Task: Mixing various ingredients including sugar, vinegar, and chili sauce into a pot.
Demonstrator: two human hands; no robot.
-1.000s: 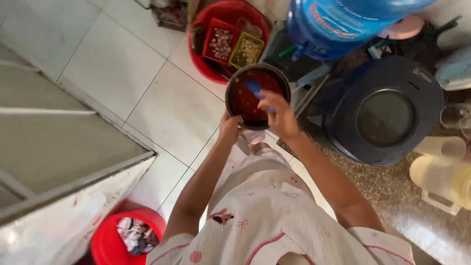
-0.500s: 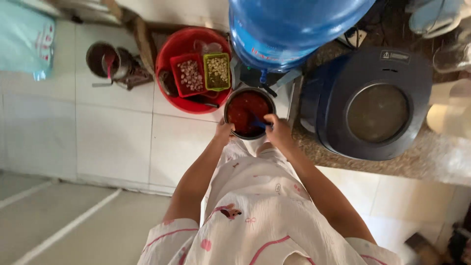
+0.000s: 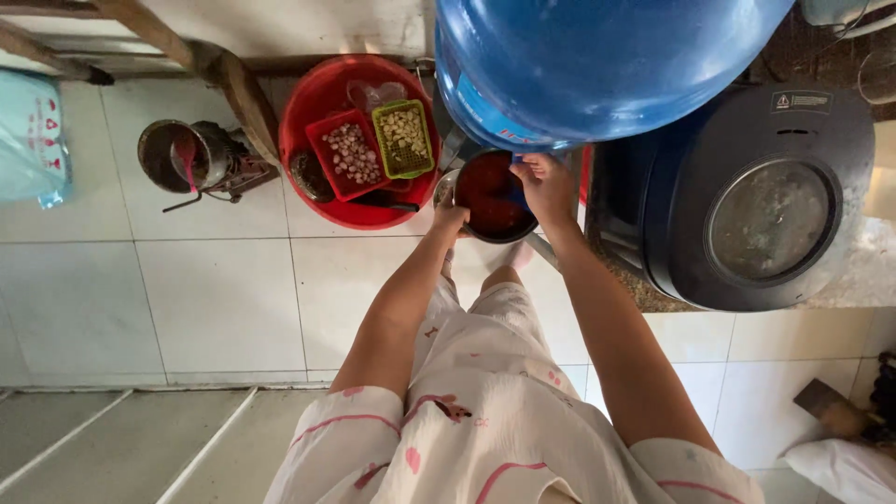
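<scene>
A round metal bowl (image 3: 490, 198) full of dark red liquid is held out in front of me, right under a large blue water bottle (image 3: 597, 65). My left hand (image 3: 450, 219) grips the bowl's left rim. My right hand (image 3: 546, 187) is closed at the bowl's right rim, its fingers pinched on something small and blue at the bottle's lower edge; what that is cannot be made out. My pale pink-patterned clothes fill the lower middle.
A red basin (image 3: 322, 103) on the tiled floor holds a red basket of pale kernels (image 3: 350, 154) and a green basket (image 3: 403, 138). A metal pot with a red spoon (image 3: 182, 154) stands left. A black round-lidded appliance (image 3: 756, 196) sits on the stone counter, right.
My view has swung left and closer. The bowl has come in under the blue bottle, and my right hand has moved from over the bowl's middle to its right rim.
</scene>
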